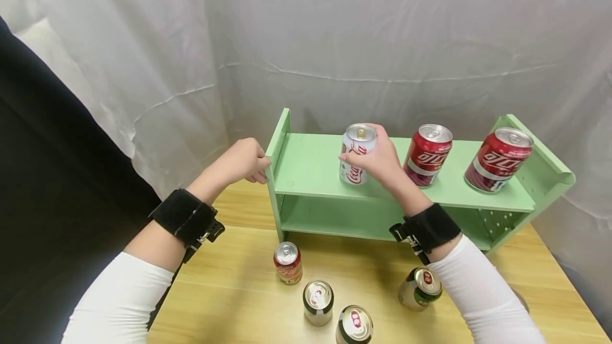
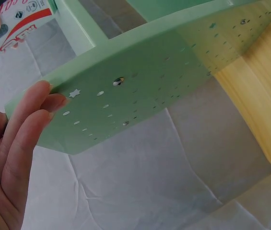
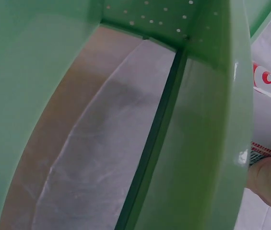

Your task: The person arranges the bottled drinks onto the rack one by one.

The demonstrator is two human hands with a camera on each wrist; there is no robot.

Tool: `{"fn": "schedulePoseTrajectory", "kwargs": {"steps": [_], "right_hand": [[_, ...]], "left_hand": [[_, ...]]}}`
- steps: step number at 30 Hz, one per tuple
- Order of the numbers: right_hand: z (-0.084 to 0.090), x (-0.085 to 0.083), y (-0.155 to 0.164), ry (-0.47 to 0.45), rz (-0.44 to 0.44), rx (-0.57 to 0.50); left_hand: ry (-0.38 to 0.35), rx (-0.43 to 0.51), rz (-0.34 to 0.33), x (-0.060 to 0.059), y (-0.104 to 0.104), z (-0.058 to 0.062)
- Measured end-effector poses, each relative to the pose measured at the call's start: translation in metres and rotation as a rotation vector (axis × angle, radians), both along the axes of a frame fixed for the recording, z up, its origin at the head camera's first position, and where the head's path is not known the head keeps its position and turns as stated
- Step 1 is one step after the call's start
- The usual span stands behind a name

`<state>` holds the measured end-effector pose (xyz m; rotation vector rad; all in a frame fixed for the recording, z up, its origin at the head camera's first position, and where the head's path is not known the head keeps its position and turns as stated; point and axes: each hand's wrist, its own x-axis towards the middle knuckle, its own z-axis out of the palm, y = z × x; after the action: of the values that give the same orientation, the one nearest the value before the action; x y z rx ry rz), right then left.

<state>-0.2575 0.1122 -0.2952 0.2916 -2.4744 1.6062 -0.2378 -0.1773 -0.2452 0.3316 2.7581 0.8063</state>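
Gripping white can (image 1: 357,154) on green shelf (image 1: 315,166), right hand (image 1: 377,161)

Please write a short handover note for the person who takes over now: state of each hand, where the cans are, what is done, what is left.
Left hand: fingers on the left side panel of the green shelf, steadying it.
Right hand: grips the white can, upright on the top board.
Done: two red cans stand on the top board, to the right.
Left: release the white can; four cans wait on the wooden table, probably to be shelved.
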Motion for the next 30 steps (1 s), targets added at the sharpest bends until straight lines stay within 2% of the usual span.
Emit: {"fn": "schedulePoseTrajectory", "kwargs": {"steps": [7,16,19,23,30], "right_hand": [[0.004,-0.004,0.0,0.008,0.014,-0.014],[-0.002,-0.003,0.004,-0.01,0.031,-0.04],[-0.003,0.003,0.008,0.014,0.041,-0.091],[-0.004,0.018,0.013,0.067,0.005,-0.142],[-0.004,0.045,0.021,0.121,-0.09,-0.11]], "left_hand": [[0.007,0.009,0.003,-0.002,-0.002,0.002],[-0.013,0.018,0.007,0.0,-0.001,0.001],[-0.014,0.016,0.005,0.0,0.0,-0.001],[-0.013,0.018,0.0,0.0,0.0,-0.002],[-0.002,0.018,0.008,-0.002,0.0,-0.001]]}}
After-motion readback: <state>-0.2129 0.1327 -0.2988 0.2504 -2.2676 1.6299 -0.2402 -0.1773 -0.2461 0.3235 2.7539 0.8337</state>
